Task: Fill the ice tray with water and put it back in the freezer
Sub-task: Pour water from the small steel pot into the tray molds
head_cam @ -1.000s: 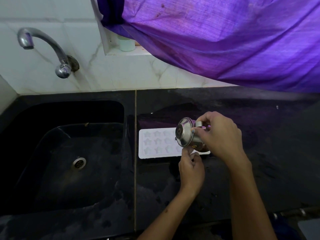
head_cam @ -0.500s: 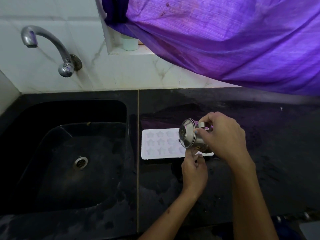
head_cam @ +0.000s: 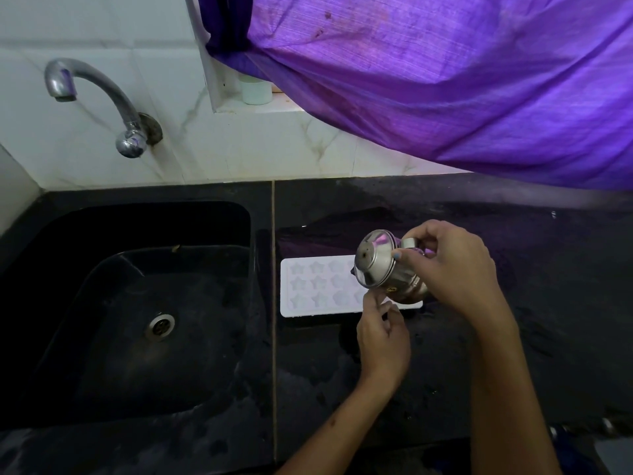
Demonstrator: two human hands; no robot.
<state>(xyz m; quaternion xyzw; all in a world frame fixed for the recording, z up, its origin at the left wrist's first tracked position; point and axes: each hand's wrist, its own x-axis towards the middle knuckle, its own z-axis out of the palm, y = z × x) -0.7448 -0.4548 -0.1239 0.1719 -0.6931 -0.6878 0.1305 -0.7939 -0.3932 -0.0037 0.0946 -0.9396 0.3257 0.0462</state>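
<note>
Black glossy counter (head_cam: 513, 269) bears a white star-moulded ice tray (head_cam: 318, 286), partly hidden by the tilted steel pot (head_cam: 380, 265) gripped in the right hand (head_cam: 455, 269); left hand (head_cam: 383, 341), loosely curled, fingers the tray's near edge.

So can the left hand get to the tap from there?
Probably yes. The left hand sits at the ice tray's near edge, holding nothing I can see, and only the open sink lies between it and the tap.

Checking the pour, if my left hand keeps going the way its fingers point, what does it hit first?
Probably the steel pot tilted over the ice tray; your left hand's fingers already seem to reach its underside, though depth is unclear.
</note>
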